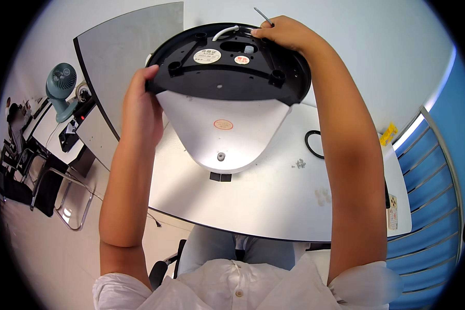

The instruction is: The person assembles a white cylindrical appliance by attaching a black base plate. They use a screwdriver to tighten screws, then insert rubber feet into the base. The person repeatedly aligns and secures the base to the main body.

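Observation:
A household appliance (232,129) with a silver body and a black rounded underside (212,77) is held up tilted over the white table, its underside facing me. On the black part are stickers, screw posts, a slot and a white cable (225,33). My left hand (141,101) grips its left edge, thumb on the black rim. My right hand (289,33) is at the far right rim with fingers curled. From it sticks a thin metal shaft like a screwdriver's (263,16), pointing up and left; its handle is hidden in the hand.
On the white table (217,206) lie several small screws (300,164), a black ring (313,143), pale round pads (323,196) and a patterned card-like item (392,212). A grey partition (134,57) stands at left, with a green fan (62,88) beyond. A metal railing (429,196) is at right.

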`<control>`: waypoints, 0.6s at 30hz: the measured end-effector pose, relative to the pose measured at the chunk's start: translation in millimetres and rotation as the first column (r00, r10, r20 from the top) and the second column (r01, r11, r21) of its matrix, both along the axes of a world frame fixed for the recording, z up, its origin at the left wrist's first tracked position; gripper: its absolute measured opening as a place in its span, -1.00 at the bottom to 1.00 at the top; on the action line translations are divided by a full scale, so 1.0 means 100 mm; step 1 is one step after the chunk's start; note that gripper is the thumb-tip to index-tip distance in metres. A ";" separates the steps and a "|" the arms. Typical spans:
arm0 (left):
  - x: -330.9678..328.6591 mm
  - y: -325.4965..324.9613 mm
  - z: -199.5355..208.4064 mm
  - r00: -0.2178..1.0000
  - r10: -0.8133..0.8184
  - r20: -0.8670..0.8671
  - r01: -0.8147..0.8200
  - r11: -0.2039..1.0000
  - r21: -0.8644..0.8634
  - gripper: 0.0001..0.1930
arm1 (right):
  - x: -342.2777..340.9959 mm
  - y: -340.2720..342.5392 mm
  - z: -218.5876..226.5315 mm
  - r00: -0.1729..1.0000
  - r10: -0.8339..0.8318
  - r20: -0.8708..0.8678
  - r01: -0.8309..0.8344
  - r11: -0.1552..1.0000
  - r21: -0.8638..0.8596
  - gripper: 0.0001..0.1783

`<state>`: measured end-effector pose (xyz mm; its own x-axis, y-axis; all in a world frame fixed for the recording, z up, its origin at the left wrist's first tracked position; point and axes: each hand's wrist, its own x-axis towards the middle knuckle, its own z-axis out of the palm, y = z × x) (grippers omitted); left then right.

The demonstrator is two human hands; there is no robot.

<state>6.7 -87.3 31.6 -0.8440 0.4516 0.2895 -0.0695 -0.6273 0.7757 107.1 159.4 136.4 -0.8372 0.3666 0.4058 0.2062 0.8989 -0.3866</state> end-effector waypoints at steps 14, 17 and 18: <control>0.44 -0.09 -0.23 0.992 0.028 -0.124 -0.001 0.977 0.212 -0.47 | 0.43 -0.29 -0.07 0.999 -0.003 -0.054 -0.014 0.949 -0.316 -0.58; 0.62 -0.31 -0.38 0.969 -0.056 -0.242 0.106 0.974 0.199 -0.31 | 0.70 -0.54 -0.10 0.995 -0.024 -0.100 0.000 0.973 -0.229 -0.57; 0.68 -0.35 -0.41 0.960 -0.070 -0.271 0.120 0.978 0.172 -0.22 | 0.76 -0.59 -0.14 0.992 -0.039 -0.124 0.010 0.975 -0.222 -0.56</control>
<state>74.8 -122.5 -9.5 -0.6827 0.4433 0.5808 0.0547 -0.7617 0.6456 183.1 100.4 122.4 -0.7738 0.4787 0.4148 0.1635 0.7836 -0.5993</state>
